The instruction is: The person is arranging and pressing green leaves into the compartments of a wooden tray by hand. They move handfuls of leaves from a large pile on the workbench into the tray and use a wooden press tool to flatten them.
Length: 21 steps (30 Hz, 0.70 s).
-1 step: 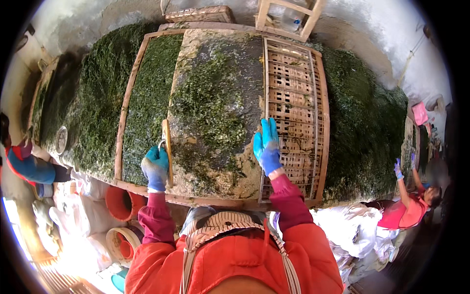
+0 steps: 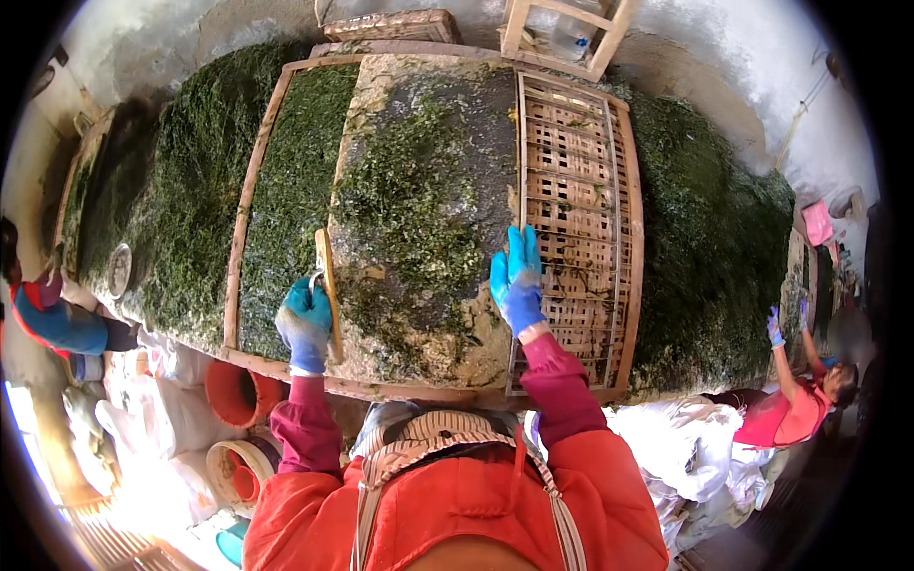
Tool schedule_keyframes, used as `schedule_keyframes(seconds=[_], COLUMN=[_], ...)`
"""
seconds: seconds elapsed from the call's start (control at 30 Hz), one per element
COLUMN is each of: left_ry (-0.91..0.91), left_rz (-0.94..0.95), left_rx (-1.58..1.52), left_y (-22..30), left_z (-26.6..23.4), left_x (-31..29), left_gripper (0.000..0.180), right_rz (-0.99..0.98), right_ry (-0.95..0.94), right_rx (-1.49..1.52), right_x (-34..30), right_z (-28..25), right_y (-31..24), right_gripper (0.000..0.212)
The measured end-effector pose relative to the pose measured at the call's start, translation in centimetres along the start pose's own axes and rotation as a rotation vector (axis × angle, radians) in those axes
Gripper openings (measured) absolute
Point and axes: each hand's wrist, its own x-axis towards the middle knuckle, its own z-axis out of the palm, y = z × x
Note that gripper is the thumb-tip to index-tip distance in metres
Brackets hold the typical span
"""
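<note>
My left hand (image 2: 306, 325), in a blue glove, is closed around the metal handle of a scraper with a long wooden edge (image 2: 328, 290). The wooden edge stands along the border between a band of leafy green seaweed (image 2: 300, 143) and a patchier stretch of seaweed (image 2: 409, 190) on a pale and dark grey surface. My right hand (image 2: 520, 285), also gloved in blue, lies with its fingers stretched out at the left edge of a slatted wooden rack (image 2: 571, 200). Nothing shows in its grip. A wooden frame (image 2: 249, 181) borders the band of seaweed.
Dark green heaps (image 2: 695, 209) spread to the right and more seaweed (image 2: 195, 190) to the left. Co-workers stand at both sides, one in red (image 2: 790, 409). A red bucket (image 2: 238, 395), a cream bucket (image 2: 228, 471) and white sacks (image 2: 685, 447) stand below the table.
</note>
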Motion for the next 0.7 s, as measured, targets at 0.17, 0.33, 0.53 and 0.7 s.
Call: schedule_keyframes(seconds=[0.17,0.33,0.53,0.7], left_ry=[0.103,0.087,0.204,0.177], left_rz=[0.300,0.109,0.487,0.769], left_rx=[0.004,-0.358,0.093,0.052], left_y=[1.6,3.1,2.6,12.1], left_z=[1.8,7.8,9.6,9.4], left_x=[-1.3,-2.3,1.8,-0.5], left_gripper=[0.017,0.016,0.054,0.046], right_rz=[0.017,0.015,-0.494,-0.284], right_ry=[-0.093,-0.024,-0.347,-0.037], right_rx=[-0.434,-0.426,-0.136,0.069], right_x=[0.0,-1.1,0.6,1.5], right_z=[4.4,2.0,4.9,1.1], right_y=[-0.2,1.8,-2.5,-0.7], right_gripper=[0.056,0.058,0.063,0.063])
